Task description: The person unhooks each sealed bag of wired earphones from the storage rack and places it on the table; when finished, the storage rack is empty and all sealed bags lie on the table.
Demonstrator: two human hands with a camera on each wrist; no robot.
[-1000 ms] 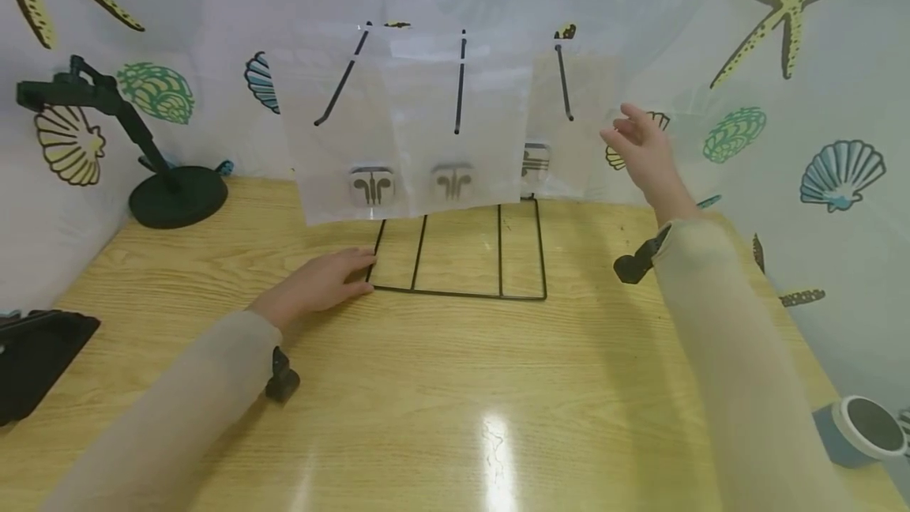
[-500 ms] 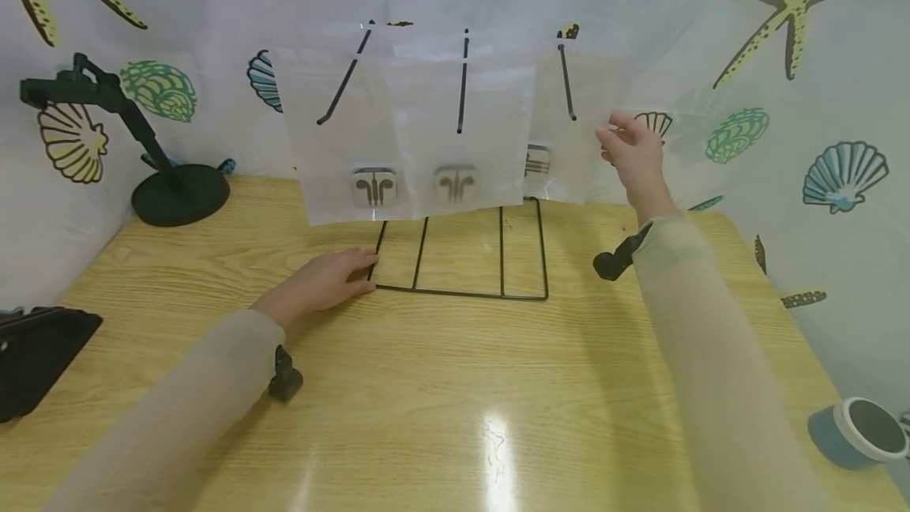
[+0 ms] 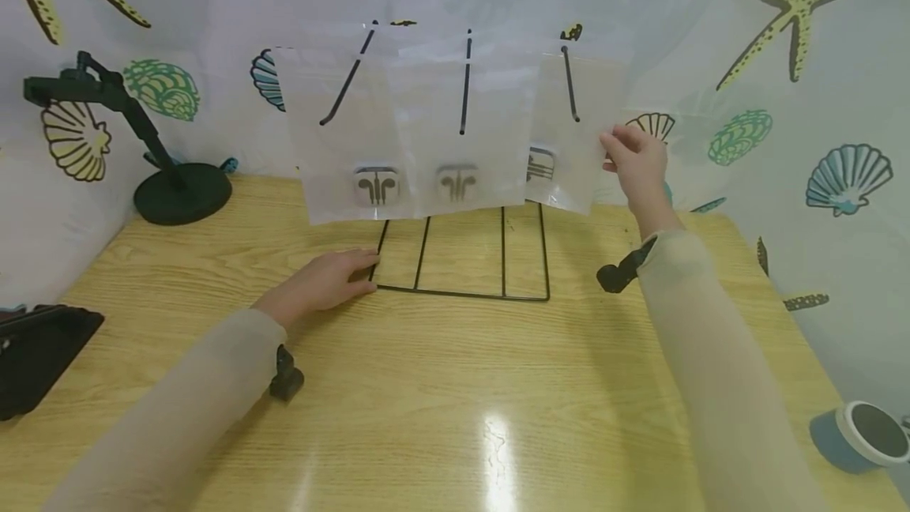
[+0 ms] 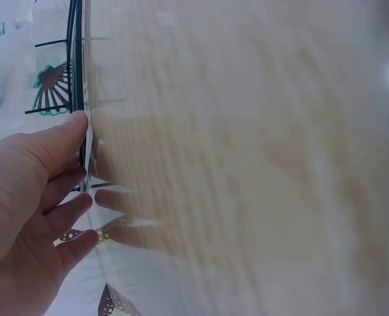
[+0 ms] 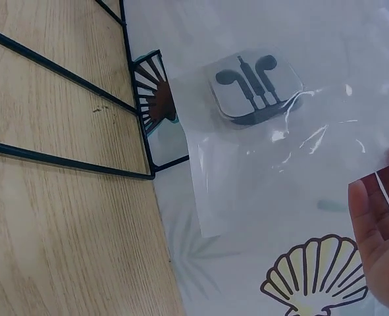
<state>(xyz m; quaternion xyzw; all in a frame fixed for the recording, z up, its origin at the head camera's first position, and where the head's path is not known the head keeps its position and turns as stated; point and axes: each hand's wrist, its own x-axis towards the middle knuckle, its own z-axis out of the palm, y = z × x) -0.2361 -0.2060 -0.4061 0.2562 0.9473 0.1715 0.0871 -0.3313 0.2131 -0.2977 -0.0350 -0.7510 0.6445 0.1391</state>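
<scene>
A black wire display rack stands on the table, with three clear plastic bags hanging from its prongs. Each bag shows a pair of earphones in a small case. My right hand pinches the right edge of the rightmost bag, which is pulled outward. In the right wrist view, that bag's earphone case lies flat behind the film, and the fingers reach in from the right edge. My left hand rests at the rack base's front left corner, its thumb and relaxed fingers touching the wire and table.
A dark green stand with a round base stands at the back left. A black object sits at the left edge, and a blue and white cup at the right. A shell-print sheet covers the wall behind.
My right hand came left to the rightmost bag, took its edge and drew it slightly down and outward. The earphone case in it tilted. My left hand stayed at the rack base.
</scene>
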